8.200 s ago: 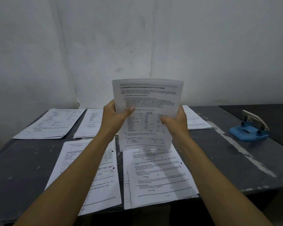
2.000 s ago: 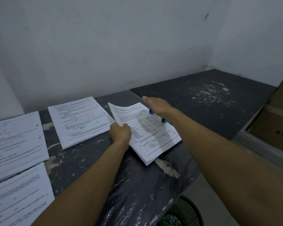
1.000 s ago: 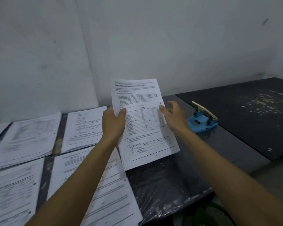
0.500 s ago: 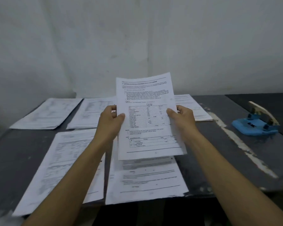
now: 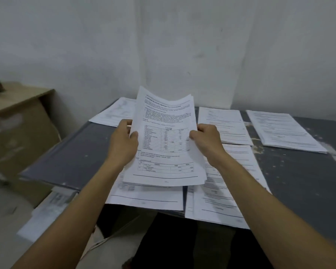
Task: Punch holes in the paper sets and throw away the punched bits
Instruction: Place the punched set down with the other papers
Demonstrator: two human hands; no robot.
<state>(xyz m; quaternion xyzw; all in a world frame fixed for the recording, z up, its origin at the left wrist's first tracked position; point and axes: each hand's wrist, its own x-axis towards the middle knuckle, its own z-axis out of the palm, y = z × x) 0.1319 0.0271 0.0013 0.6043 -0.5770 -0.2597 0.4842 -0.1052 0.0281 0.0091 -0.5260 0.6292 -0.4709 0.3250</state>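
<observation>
Stapled-looking white printed paper set [image 5: 164, 140] held tilted above dark grey surface [image 5: 81, 158], over flat sets at its near edge. Left hand [image 5: 122, 144] and right hand [image 5: 206, 140] fingers pinching side edges, likely for placing down.

White paper sets [image 5: 164, 144] printed with black text and tables; dark grey table [image 5: 81, 158].

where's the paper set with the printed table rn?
Head view, centre: the white printed paper set is held up above the dark grey table's near edge, left hand and right hand gripping its side edges.
</observation>
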